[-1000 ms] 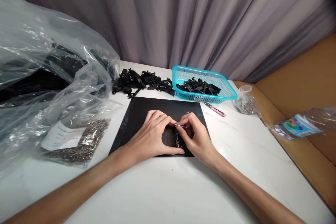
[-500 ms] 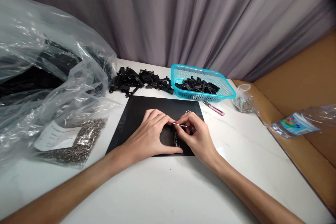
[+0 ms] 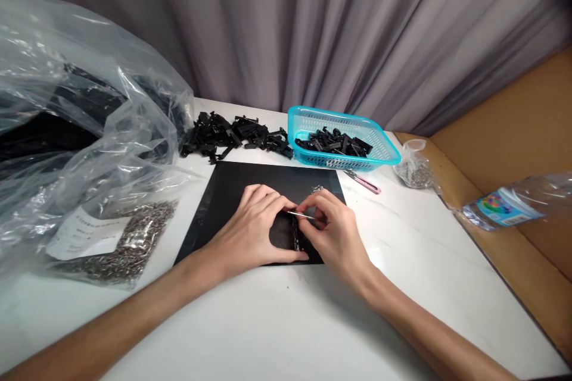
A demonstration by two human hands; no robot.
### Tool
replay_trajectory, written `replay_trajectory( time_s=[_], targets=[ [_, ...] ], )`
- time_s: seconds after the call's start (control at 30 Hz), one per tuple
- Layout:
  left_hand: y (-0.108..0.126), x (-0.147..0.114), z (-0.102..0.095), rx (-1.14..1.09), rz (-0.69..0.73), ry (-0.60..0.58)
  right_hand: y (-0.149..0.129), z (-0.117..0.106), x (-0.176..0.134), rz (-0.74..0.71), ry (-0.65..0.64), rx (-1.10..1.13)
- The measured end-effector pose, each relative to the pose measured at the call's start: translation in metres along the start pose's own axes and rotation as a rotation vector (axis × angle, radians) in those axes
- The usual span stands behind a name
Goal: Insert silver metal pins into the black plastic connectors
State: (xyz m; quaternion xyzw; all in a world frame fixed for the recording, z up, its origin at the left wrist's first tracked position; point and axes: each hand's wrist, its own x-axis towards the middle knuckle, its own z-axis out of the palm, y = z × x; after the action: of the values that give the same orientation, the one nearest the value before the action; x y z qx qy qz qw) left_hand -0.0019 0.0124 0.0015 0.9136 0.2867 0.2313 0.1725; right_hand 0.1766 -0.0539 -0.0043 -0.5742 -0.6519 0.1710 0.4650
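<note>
Black, narrow plastic part [image 3: 295,239]: likely light, stiff; grip by ends. Left hand [image 3: 245,229] spans it, thumb to fingers; right hand [image 3: 336,226] pinches slim silvery metal tool [image 3: 304,215].

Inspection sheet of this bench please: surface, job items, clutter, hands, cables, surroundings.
Surface: white table, with a black mat on it.
Job items: black part on the mat; thin metal tool; small metal pieces beyond the right hand; loose black pile; blue basket holding more black parts.
Clutter: pink-handled tool, labelled bag of metal pieces, small clear bag, bottle.
Hands: left hand spans the part; right pinches the thin tool, tip contact unclear.
Cables: nothing seen.
Surroundings: grey curtain, cardboard.
</note>
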Motion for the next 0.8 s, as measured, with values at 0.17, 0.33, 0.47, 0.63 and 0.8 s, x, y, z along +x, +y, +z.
replay_trajectory(
  time_s=[0.17, 0.33, 0.47, 0.63, 0.8],
  targets=[
    [0.001, 0.001, -0.001, -0.017, 0.0, -0.005, 0.002, 0.001, -0.001, -0.047, -0.007, 0.001],
    [0.001, 0.0, -0.001, -0.044, -0.005, 0.004, 0.004, 0.002, -0.008, -0.058, 0.028, 0.063],
    [0.002, -0.001, -0.001, -0.044, -0.001, 0.006, 0.004, 0.001, -0.012, -0.052, 0.028, 0.119],
    [0.002, -0.001, 0.0, -0.035, 0.001, 0.001, 0.007, 0.0, -0.01, -0.061, 0.016, 0.149],
    [0.002, -0.001, 0.001, -0.055, -0.006, 0.004, 0.01, 0.0, -0.009, -0.12, 0.018, 0.112]
  ],
)
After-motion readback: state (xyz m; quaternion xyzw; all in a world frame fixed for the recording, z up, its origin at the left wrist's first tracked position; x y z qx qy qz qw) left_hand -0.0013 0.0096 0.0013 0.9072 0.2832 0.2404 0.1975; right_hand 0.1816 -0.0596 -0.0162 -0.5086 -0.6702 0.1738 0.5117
